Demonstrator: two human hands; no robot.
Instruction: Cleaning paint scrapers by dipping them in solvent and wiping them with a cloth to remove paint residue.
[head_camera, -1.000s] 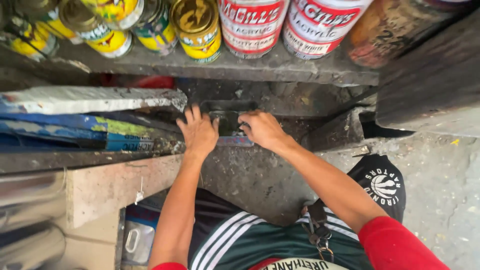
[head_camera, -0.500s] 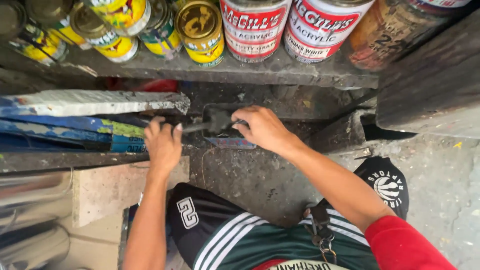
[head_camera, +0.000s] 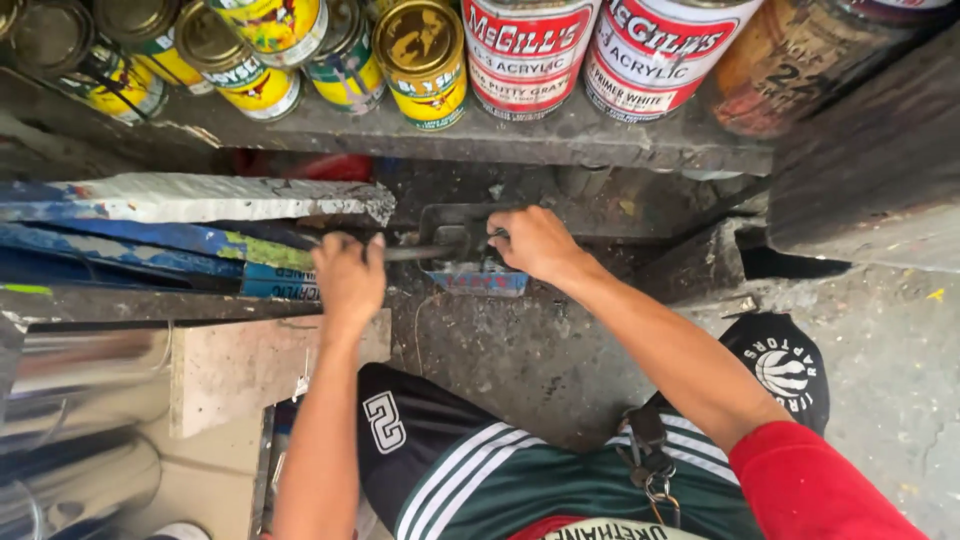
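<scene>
My left hand (head_camera: 348, 275) is closed around the thin dark handle of a scraper-like tool (head_camera: 452, 232), whose wide dark blade sits under the shelf. My right hand (head_camera: 533, 242) presses on that blade from the right, fingers curled over its edge. Beneath the blade lies a small flat container (head_camera: 482, 281) with a blue and red label. Both hands work in the shadowed gap below a dirty grey shelf (head_camera: 520, 140).
Several paint cans (head_camera: 430, 60) stand along the shelf above. Paint-stained boards (head_camera: 200, 200) are stacked at left, over a pale slab (head_camera: 250, 370). A dark cap (head_camera: 785, 370) lies on the concrete floor at right. A heavy dark ledge (head_camera: 870, 190) juts out at upper right.
My left hand slid left off the blade and closed on the tool's handle. My right hand stayed on the blade. The view shifted slightly.
</scene>
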